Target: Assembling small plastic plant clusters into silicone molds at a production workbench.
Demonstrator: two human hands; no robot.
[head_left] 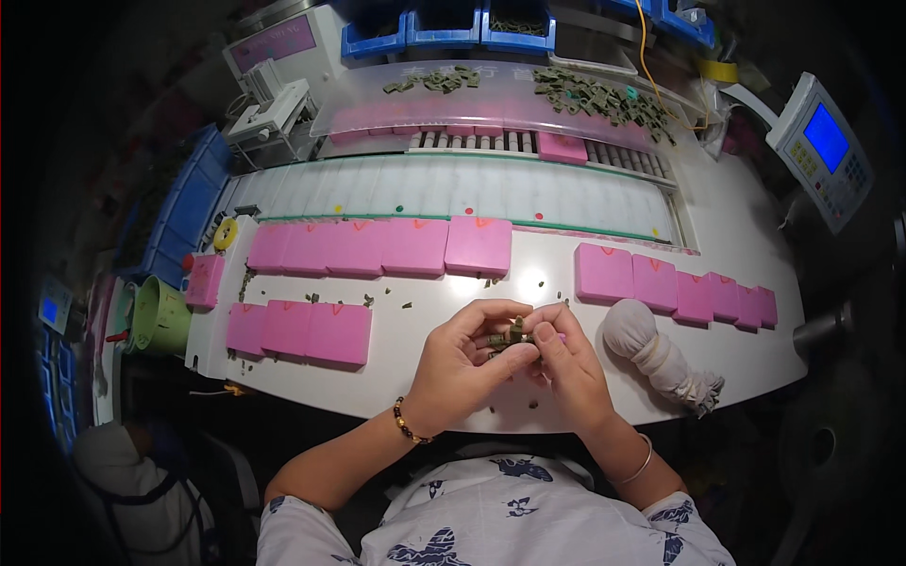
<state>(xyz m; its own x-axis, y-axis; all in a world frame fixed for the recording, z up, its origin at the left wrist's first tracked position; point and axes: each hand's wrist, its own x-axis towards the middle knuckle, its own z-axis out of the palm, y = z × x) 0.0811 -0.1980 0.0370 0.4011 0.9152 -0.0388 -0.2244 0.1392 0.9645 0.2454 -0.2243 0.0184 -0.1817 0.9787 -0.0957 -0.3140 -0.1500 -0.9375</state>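
Observation:
Near the front edge of the table, my two hands meet around small olive-green moulded pieces (515,330). My left hand (458,370) is curled with several of the pieces in its fingers, one standing up between thumb and forefinger. Opposite it, my right hand (574,373) is closed, thumb and fingertips pinched against the same pieces; what exactly lies under its fingertips is hidden. A white cloth pouch tied round its middle (651,354) lies just right of my right hand. Green crumbs are scattered on the white table (425,377) around my hands.
Pink blocks with red marks stand in rows at left (354,247), near left (338,332) and right (604,272). Behind runs a white conveyor belt (377,193), with a clear shelf of green pieces (604,99) beyond. A scale display (826,137) rises at right; a green bucket (159,316) stands left.

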